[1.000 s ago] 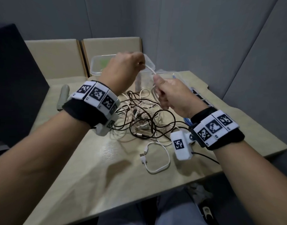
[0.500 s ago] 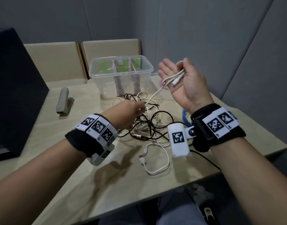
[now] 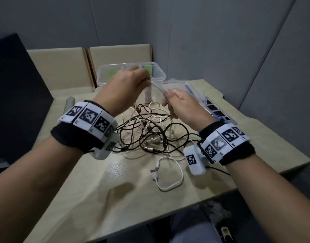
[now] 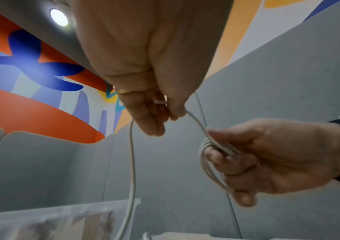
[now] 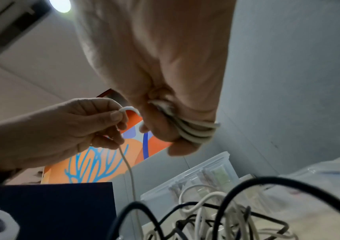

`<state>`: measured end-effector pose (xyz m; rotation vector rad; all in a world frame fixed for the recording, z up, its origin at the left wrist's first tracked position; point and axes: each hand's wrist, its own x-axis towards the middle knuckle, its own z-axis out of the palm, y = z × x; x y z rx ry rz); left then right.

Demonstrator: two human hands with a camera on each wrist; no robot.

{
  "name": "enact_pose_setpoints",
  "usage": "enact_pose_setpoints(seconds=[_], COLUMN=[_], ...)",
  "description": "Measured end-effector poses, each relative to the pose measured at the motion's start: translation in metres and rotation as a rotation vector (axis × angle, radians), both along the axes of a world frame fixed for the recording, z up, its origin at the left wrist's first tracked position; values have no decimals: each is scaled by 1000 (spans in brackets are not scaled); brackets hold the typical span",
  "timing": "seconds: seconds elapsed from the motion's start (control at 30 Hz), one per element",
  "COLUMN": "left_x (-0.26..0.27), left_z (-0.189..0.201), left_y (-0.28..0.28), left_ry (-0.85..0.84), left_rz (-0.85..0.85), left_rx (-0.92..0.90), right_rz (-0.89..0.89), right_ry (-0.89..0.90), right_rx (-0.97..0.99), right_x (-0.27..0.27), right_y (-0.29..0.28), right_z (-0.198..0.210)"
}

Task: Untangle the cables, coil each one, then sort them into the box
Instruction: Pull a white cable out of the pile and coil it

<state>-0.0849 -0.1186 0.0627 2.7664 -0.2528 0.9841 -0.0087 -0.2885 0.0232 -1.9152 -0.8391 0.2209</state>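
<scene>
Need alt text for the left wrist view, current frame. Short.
The left hand pinches a white cable that arcs across to the right hand, which grips several coiled loops of it. The cable's other end hangs down past the clear plastic box; grey partition walls stand behind.

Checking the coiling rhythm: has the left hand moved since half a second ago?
Yes. The left hand has risen from the cable pile to in front of the box.

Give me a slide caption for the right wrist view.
Right hand grips white cable loops while left hand feeds more.
</scene>
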Motion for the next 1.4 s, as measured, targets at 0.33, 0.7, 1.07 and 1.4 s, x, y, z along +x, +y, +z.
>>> enact_pose_setpoints(seconds=[0.33, 0.7, 1.07, 1.4], left_x=[11, -3, -7, -13], left_z=[-34, -83, -25, -15], left_y=[6, -2, 10, 5], left_ry=[293, 700, 69, 393], left_rz=[101, 19, 27, -62], left_rx=[-243, -68, 105, -402], right_rz=[270, 57, -18, 211], right_ry=[476, 701, -93, 551], right_rx=[496, 932, -21, 460], right_x=[1, 7, 2, -3], right_y=[-11, 5, 33, 11], right_z=[19, 18, -21, -3])
